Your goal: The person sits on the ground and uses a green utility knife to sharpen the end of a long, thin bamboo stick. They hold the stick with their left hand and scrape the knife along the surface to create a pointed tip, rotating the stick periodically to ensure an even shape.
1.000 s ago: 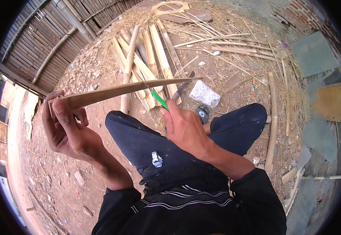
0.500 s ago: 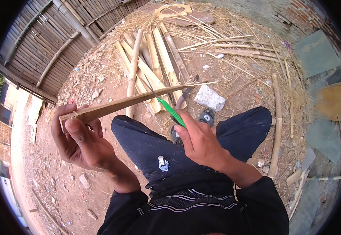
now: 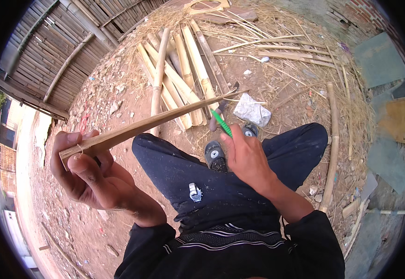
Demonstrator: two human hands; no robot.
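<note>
A long tapered strip of wood or bamboo (image 3: 151, 122) slants across in front of me, its wide end at the left and its thin tip at the far right. My left hand (image 3: 98, 179) is closed around the wide end, thumb below and fingers behind. A thin fibre is looped near that end. In my right hand (image 3: 249, 160) is a green-handled knife (image 3: 222, 123), pointing up and left. Its slim blade reaches the strip's lower edge towards the thin end; whether it touches, I cannot tell. A wristwatch (image 3: 195, 192) lies on my dark trousers.
Split bamboo pieces (image 3: 179, 88) lie beyond the strip. A pale stone block (image 3: 252, 110) sits by my sandalled feet. Thin strips and straw (image 3: 281, 51) cover the far right ground. A bamboo pole (image 3: 333, 144) lies right of my knee; a bamboo fence (image 3: 49, 56) stands far left.
The knife and my right hand have shifted right along the strip, towards its thin tip. My left hand, with the wide end, has moved slightly left and down.
</note>
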